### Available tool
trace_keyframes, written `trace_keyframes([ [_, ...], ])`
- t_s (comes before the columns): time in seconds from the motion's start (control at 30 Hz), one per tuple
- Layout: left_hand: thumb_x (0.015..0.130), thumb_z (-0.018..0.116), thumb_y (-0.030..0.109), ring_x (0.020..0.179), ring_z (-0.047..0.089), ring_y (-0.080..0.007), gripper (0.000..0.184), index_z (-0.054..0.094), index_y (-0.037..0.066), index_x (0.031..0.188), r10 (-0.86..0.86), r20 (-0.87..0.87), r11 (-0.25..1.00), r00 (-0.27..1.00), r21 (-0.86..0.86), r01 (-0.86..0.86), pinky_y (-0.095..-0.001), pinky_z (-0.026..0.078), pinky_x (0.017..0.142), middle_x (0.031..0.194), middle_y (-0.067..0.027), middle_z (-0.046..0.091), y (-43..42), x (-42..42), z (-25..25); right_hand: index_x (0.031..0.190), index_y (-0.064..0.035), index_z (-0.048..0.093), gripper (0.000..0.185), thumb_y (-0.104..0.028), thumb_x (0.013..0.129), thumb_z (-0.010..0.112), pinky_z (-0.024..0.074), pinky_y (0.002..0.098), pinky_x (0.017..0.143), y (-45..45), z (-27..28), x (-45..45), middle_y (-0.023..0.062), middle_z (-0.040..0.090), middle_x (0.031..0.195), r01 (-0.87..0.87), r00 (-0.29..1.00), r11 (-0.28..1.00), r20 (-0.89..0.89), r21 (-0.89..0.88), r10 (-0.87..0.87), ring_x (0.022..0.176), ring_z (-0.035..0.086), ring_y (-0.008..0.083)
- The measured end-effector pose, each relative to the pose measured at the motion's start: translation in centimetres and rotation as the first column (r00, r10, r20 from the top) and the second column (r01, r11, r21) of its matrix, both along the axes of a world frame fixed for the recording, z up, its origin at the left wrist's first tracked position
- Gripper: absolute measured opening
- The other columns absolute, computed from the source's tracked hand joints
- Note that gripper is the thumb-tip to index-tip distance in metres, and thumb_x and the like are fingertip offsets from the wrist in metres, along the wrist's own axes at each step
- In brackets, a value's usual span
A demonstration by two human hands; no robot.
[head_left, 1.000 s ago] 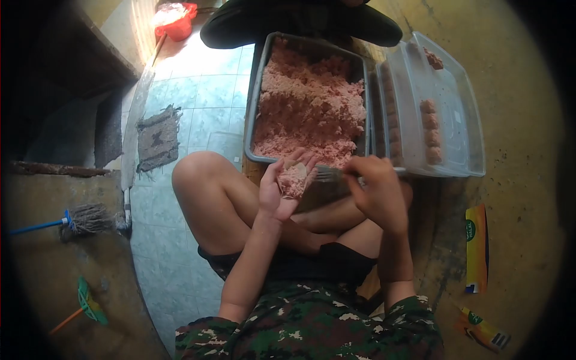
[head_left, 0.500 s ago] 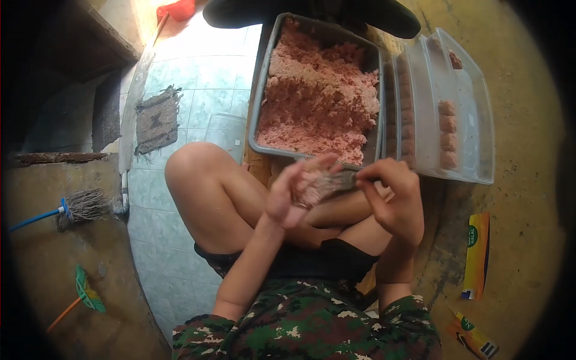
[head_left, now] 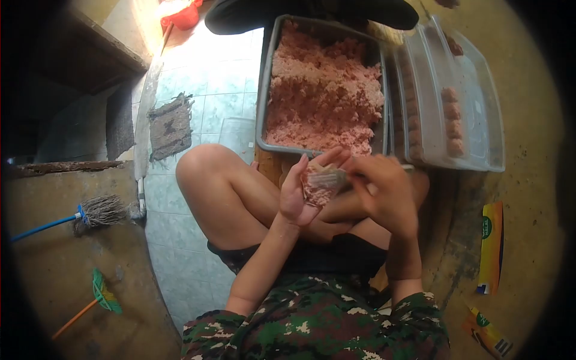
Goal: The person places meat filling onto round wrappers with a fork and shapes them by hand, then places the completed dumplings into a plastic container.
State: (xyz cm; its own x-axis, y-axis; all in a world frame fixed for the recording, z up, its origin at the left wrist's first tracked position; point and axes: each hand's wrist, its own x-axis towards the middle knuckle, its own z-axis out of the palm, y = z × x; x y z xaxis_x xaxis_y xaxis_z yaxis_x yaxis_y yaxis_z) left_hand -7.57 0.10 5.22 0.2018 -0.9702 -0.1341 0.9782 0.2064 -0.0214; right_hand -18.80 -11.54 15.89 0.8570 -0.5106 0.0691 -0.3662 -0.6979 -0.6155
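A portion of pink minced filling on a thin pale wrapper (head_left: 318, 193) lies in my left hand (head_left: 294, 195), whose palm is turned up with the fingers partly curled around it. My right hand (head_left: 387, 189) pinches a flat spatula-like tool (head_left: 329, 177), its wide end pressed on the filling. Just beyond both hands is a grey tub (head_left: 261, 120) heaped with pink minced filling (head_left: 324, 96). To its right, clear plastic containers (head_left: 489, 114) hold rows of pink filled pieces (head_left: 452, 120).
A person's dark-clothed legs (head_left: 312, 15) are behind the tub. Grey rag (head_left: 170, 127), mop (head_left: 101, 211), green brush (head_left: 105, 292) and red container (head_left: 181, 15) lie to the left. Yellow packets (head_left: 492, 246) lie on the right floor.
My right hand has brought the tool over to my left palm, onto the filling. The view has shifted slightly. My left hand still holds the wrapper.
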Motion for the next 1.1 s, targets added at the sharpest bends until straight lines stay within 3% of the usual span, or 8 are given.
trace_keyframes([
  [0.23, 0.099, 0.041, 0.038, 0.124, 0.051, -0.0292, 0.056, 0.042, -0.001, 0.139, -0.183, 0.236, 0.977, 0.954, 0.156, 0.149, -0.0449, 0.044, 0.104, 0.141, -0.0194, 0.046, -1.3, -0.7, -0.1, 0.083, 0.0001, 0.063, 0.007, -0.002, 0.077, 0.066, 0.0463, 0.0369, 0.061, -0.7, -1.1, -1.5, 0.0143, 0.064, 0.075, 0.103, 0.994, 0.976, -0.010, -0.194, -0.107, 0.069, 0.063, 0.0298],
  [0.43, 0.098, 0.049, 0.033, 0.121, 0.055, -0.0258, 0.058, 0.033, 0.002, 0.144, 0.024, 0.050, 0.999, 0.998, -0.022, -0.023, -0.0435, 0.046, 0.102, 0.132, -0.0193, 0.054, -1.0, -1.0, 3.6, 0.085, -0.0016, 0.064, 0.008, -0.008, 0.079, 0.062, 0.0488, 0.0433, 0.067, -1.0, -0.2, -2.3, 0.0145, 0.067, 0.078, 0.139, 0.980, 0.885, 0.070, 0.444, -0.188, 0.071, 0.064, 0.0342],
  [0.53, 0.080, 0.075, 0.004, 0.105, 0.064, -0.0186, 0.074, 0.036, -0.001, 0.143, -0.186, 0.817, 0.961, 0.545, 0.267, -0.071, -0.0329, 0.054, 0.090, 0.117, -0.0117, 0.064, -0.5, -0.4, 2.0, 0.089, 0.0011, 0.066, 0.011, -0.004, 0.079, 0.065, 0.0509, 0.0335, 0.063, -1.1, 0.7, -2.4, 0.0157, 0.068, 0.082, 0.090, 0.991, 0.931, 0.060, 0.353, -0.119, 0.072, 0.066, 0.0261],
  [0.63, 0.073, 0.080, 0.003, 0.093, 0.066, -0.0149, 0.082, 0.037, -0.002, 0.142, -0.344, 0.729, 0.936, 0.592, 0.313, 0.159, -0.0276, 0.055, 0.083, 0.104, -0.0070, 0.067, 0.3, 0.3, 3.9, 0.090, 0.0027, 0.065, 0.010, -0.003, 0.082, 0.062, 0.0501, 0.0320, 0.064, -0.3, 0.2, -3.2, 0.0133, 0.068, 0.079, -0.003, 1.000, 0.989, -0.016, 0.145, 0.006, 0.071, 0.066, 0.0207],
  [0.7, 0.069, 0.081, -0.001, 0.081, 0.067, -0.0139, 0.091, 0.032, -0.002, 0.146, -0.083, 0.951, 0.995, 0.297, 0.098, -0.034, -0.0267, 0.055, 0.077, 0.092, -0.0062, 0.068, 0.3, 0.3, 3.2, 0.090, 0.0031, 0.065, 0.010, -0.003, 0.083, 0.061, 0.0487, 0.0311, 0.063, 1.0, 0.6, -4.6, 0.0115, 0.066, 0.076, 0.222, 0.975, 0.956, 0.023, -0.192, -0.222, 0.069, 0.063, 0.0169],
  [0.77, 0.067, 0.082, -0.001, 0.077, 0.066, -0.0140, 0.100, 0.025, -0.002, 0.149, 0.075, 0.995, 0.930, -0.066, -0.094, -0.356, -0.0268, 0.054, 0.074, 0.087, -0.0067, 0.069, 0.4, 0.2, 4.6, 0.088, 0.0038, 0.065, 0.010, -0.005, 0.085, 0.061, 0.0471, 0.0340, 0.061, 2.4, -4.8, -5.4, 0.0142, 0.065, 0.074, 0.240, 0.966, 0.966, 0.071, 0.094, -0.247, 0.066, 0.062, 0.0221],
  [0.9, 0.069, 0.081, 0.000, 0.075, 0.066, -0.0163, 0.100, 0.022, -0.002, 0.150, 0.132, 0.991, 0.850, -0.037, -0.132, -0.510, -0.0272, 0.054, 0.073, 0.083, -0.0069, 0.069, 0.2, -0.8, 4.7, 0.087, 0.0055, 0.064, 0.010, -0.004, 0.086, 0.061, 0.0445, 0.0339, 0.057, 4.5, -6.7, -6.5, 0.0171, 0.063, 0.072, 0.218, 0.866, 0.668, 0.175, 0.712, -0.469, 0.060, 0.058, 0.0268],
  [1.1, 0.070, 0.082, 0.005, 0.080, 0.065, -0.0119, 0.088, 0.035, -0.002, 0.143, -0.025, 0.996, 0.946, -0.088, -0.005, -0.323, -0.0266, 0.052, 0.078, 0.088, -0.0056, 0.068, 0.1, 0.0, 4.7, 0.092, 0.0044, 0.066, 0.010, -0.001, 0.087, 0.059, 0.0467, 0.0329, 0.056, 3.7, -3.9, -5.2, 0.0186, 0.064, 0.071, 0.144, 0.941, 0.916, 0.234, 0.373, -0.244, 0.062, 0.065, 0.0242],
])
